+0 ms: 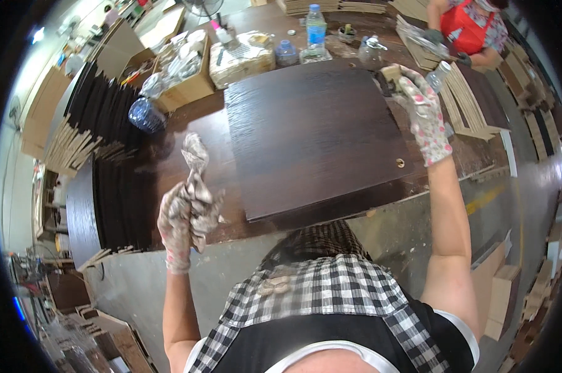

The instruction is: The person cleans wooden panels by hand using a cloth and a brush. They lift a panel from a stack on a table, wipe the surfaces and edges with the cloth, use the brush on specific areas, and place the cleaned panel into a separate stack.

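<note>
My left hand (176, 221), in a stained white glove, is closed around a crumpled, dirty rag (199, 186) at the left of the table. A dark brown wooden panel (315, 137) lies flat in front of me, its streaked surface shining, with a small round brass-coloured fitting (400, 163) near its right corner. Beyond the panel's right edge is my right hand (422, 109), in a white glove with pink dots. Its fingers are closed on a small beige block-like piece (391, 76), partly hidden; its exact kind I cannot make out.
Dark panels (104, 118) are stacked at the left. Along the back stand a carton (184, 87) of rags, a wrapped block (240, 60), a water bottle (315, 28) and a blue-lidded jar (286, 53). A clear bottle (439, 76) stands beside my right hand. A co-worker (470, 28) in a red apron works at far right.
</note>
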A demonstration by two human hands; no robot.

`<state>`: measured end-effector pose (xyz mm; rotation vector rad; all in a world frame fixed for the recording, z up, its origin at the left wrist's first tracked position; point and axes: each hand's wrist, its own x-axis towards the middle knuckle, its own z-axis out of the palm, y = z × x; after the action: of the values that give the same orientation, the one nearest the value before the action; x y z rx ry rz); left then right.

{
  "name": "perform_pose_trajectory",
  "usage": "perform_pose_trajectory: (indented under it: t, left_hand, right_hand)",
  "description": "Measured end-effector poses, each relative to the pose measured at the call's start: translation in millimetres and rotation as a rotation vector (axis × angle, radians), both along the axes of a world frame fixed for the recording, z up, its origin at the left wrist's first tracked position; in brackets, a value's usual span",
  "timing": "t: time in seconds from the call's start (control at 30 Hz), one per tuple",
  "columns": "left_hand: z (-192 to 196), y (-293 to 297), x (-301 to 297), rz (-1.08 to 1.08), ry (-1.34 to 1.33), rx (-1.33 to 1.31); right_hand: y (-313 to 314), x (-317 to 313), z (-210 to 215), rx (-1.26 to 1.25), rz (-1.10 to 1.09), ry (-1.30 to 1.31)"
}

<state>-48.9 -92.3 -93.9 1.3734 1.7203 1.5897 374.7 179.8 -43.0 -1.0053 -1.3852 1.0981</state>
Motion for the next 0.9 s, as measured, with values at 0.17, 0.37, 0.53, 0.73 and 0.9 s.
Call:
perform_pose_trajectory:
  t: [0.17, 0.37, 0.53, 0.73, 0.9]
  left_hand:
    - [-5, 31, -13, 0.03, -0.252, -0.254]
    - [-3, 61, -18, -0.08, -0.604, -0.447]
    - [-4, 42, -35, -0.07, -0.757, -0.479]
    - [-24, 20, -23, -0.064, -0.865, -0.329]
    - [-2, 19, -4, -0.069, -0.902, -0.32]
  right_hand:
    - [-25, -40, -5, 0.153, 0.224, -0.103]
    - [-59, -85, 10, 0.069, 0.404, -0.299]
    - [-70, -85, 25, 0.159, 0.385, -0.37]
    - [-137, -45, 46, 0.392, 0.176, -0.815]
    - [-157, -49, 44, 0.521, 0.192, -0.968]
